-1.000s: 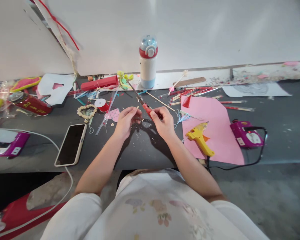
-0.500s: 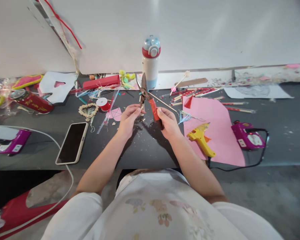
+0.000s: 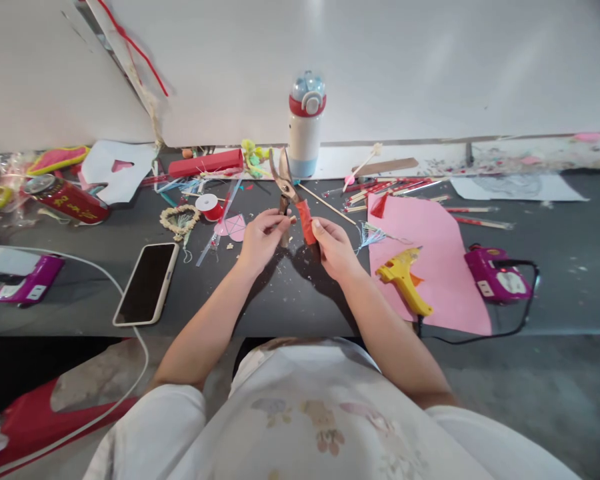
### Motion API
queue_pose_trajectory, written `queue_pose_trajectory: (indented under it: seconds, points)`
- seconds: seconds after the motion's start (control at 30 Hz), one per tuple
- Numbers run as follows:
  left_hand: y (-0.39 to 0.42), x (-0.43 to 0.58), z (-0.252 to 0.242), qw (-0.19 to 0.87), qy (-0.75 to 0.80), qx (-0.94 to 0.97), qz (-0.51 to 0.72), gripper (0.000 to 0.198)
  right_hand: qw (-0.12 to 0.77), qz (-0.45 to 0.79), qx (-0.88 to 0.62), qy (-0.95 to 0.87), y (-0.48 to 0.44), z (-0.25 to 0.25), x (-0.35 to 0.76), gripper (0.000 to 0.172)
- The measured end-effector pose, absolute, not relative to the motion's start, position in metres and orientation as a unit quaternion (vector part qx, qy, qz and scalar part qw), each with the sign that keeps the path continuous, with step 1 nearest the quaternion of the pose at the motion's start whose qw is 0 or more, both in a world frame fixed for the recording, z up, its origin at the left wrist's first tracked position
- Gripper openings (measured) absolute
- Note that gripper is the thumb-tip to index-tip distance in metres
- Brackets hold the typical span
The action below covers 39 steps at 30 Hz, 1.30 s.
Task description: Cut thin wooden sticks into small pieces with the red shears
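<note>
From where I stand, the right hand (image 3: 335, 248) has its fingers closed around the orange-wrapped handle of the shears (image 3: 289, 189), while the left hand (image 3: 261, 239) pinches a small pale piece (image 3: 293, 219) between thumb and forefinger. The shears stand above the table (image 3: 290, 310), blades parted and pointing away from the person; their other, dark handle runs down at the left fingers, and I can't tell if those grip it too.

With so short a piece, I'd hold it by its very end and well clear of the blades. Any cut should be made close to the pivot, where the bite is strongest — and over the table, so the offcut drops somewhere easy to find.

As for containers, the bottle (image 3: 306, 143) stands upright at the back, its clear cap shut; its body hides whatever is inside. The red can (image 3: 77, 202) lies on its side at the left — full or drained, I can't say. Over on the right, a clear sleeve (image 3: 485, 221) holds a few red and pale sticks.
</note>
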<state>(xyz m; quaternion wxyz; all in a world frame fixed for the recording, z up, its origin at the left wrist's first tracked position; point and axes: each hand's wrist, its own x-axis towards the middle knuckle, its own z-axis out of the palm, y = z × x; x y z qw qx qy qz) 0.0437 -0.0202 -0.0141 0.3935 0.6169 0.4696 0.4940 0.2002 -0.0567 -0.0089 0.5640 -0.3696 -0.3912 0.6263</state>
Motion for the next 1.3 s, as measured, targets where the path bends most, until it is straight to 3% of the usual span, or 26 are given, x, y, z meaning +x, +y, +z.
queue_pose_trajectory:
  seconds: [0.57,0.93,1.3]
  points:
    - [-0.021,0.046,-0.018,0.295,0.481,0.660,0.495,0.011,0.509,0.679,-0.353,-0.394,-0.057,-0.008,0.202,0.047]
    - [-0.023,0.046,-0.016,0.312,0.466,0.670,0.486,0.016,0.518,0.609,-0.383,-0.463,-0.053,-0.020,0.205,0.043]
    - [-0.024,0.047,-0.019,0.335,0.451,0.669,0.486,0.018,0.484,0.670,-0.322,-0.461,-0.057,-0.019,0.209,0.034]
